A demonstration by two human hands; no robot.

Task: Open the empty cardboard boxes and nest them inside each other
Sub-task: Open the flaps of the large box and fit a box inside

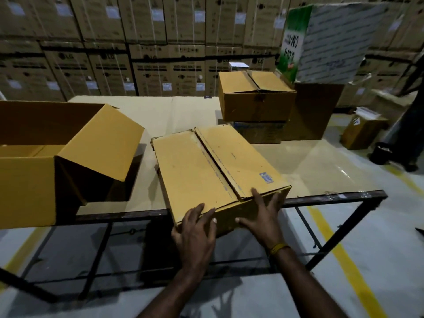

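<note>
A closed yellow-brown cardboard box (206,166) lies on the table with its near end overhanging the front edge. My left hand (195,235) lies with spread fingers on the box's near left corner. My right hand (263,216) presses the near end face, one finger reaching up to the top flap's edge. A large open box (52,161) stands at the left, its flaps raised. A smaller closed box (254,97) sits on top of other items at the back of the table.
The table (321,166) has a dark metal frame and a pale top. A wall of stacked cartons (137,42) fills the background. A green and white carton (325,42) stands tilted at the back right. On the floor at right sit another box (362,131) and yellow floor lines.
</note>
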